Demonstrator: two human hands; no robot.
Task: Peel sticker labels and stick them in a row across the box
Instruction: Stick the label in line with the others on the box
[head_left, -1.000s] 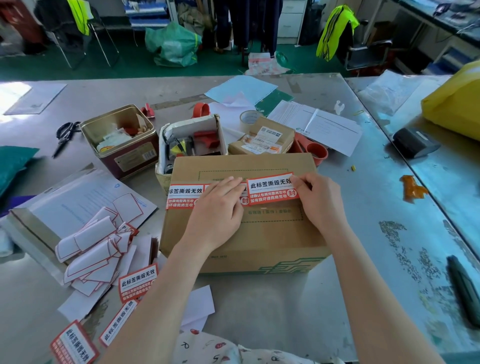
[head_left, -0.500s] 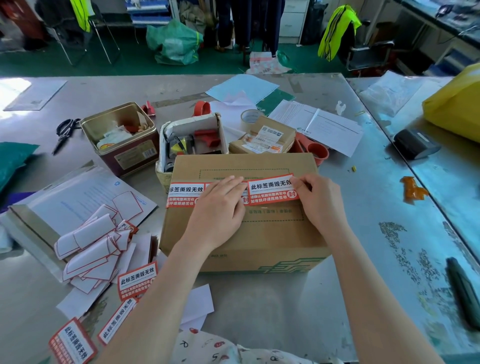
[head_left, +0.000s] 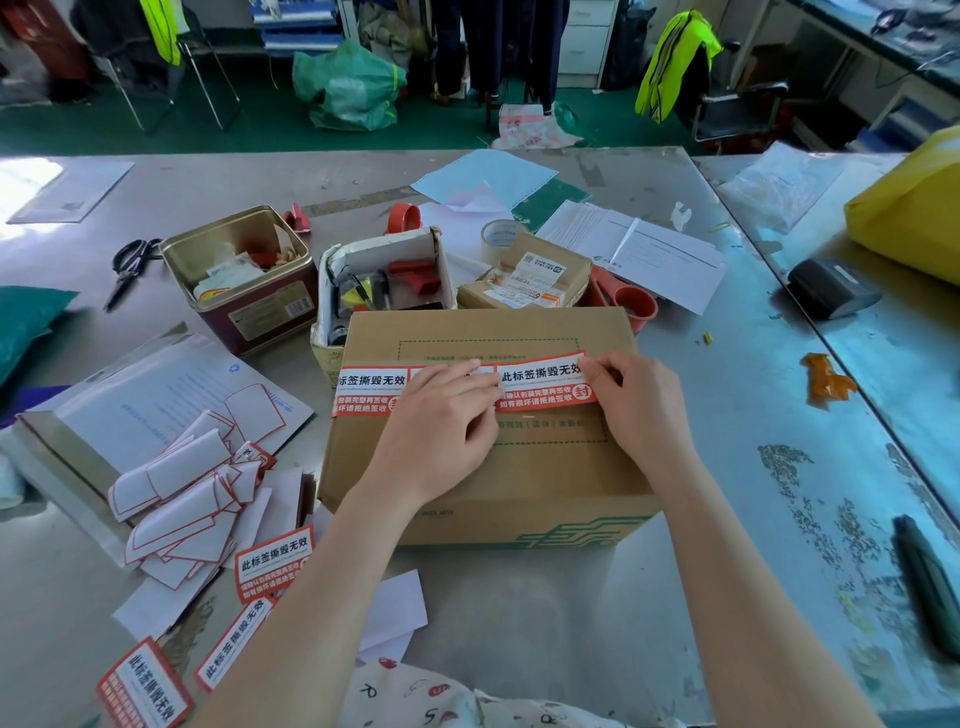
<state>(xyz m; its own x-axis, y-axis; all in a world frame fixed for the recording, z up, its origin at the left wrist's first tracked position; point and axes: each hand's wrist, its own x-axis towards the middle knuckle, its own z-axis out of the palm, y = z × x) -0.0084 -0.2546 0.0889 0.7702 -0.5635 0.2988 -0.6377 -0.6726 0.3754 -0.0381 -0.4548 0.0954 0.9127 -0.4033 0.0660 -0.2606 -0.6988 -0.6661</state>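
Observation:
A brown cardboard box (head_left: 519, 483) stands in front of me on the metal table. Red-and-white sticker labels run in a row across its top: one at the left (head_left: 369, 391), one mostly hidden under my left hand, and one at the right (head_left: 540, 383). My left hand (head_left: 441, 421) lies flat on the middle of the row, fingers pressing the right label's left end. My right hand (head_left: 634, 400) pinches that label's right end between thumb and fingers. Unpeeled labels (head_left: 272, 564) lie at the near left of the table.
Peeled backing papers (head_left: 182, 499) pile up left of the box on a grey mailer (head_left: 156, 395). Behind the box stand an open tin (head_left: 244, 280), a small open carton of tools (head_left: 384, 286) and a small parcel (head_left: 527, 278). Scissors (head_left: 130, 265) lie far left, and a dark knife (head_left: 930, 582) lies at the right.
Both hands stay on the right label. My left hand's fingers have slid slightly along it, and the label lies a little flatter on the box.

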